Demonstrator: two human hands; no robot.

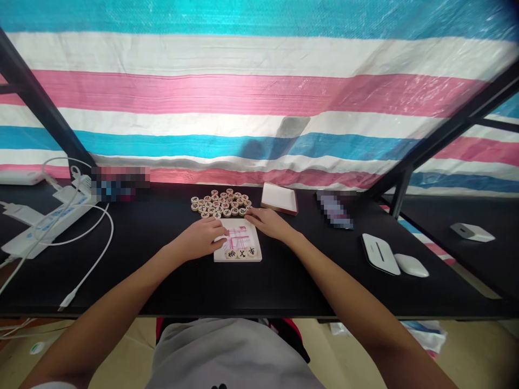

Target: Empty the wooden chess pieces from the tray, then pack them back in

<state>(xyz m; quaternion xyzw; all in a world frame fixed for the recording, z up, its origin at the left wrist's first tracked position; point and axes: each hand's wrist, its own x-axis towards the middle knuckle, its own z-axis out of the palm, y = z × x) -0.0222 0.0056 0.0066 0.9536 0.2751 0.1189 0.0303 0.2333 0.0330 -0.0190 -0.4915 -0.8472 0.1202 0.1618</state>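
Note:
A small white board with red lines (239, 237) lies on the black table (267, 281), three round wooden game pieces (242, 252) along its near edge. My left hand (203, 237) rests at the board's left side, fingers curled and pinched on a small piece I cannot make out. My right hand (267, 221) lies at the board's far right corner, fingers stretched toward a pile of several round pieces (221, 204) behind the board.
A white box lid (279, 198) lies right of the pile. A power strip (48, 221) with white cables sits at the left. Two white devices (380, 253) (411, 265) lie at the right. A striped tarp (259, 97) hangs behind, framed by black bars.

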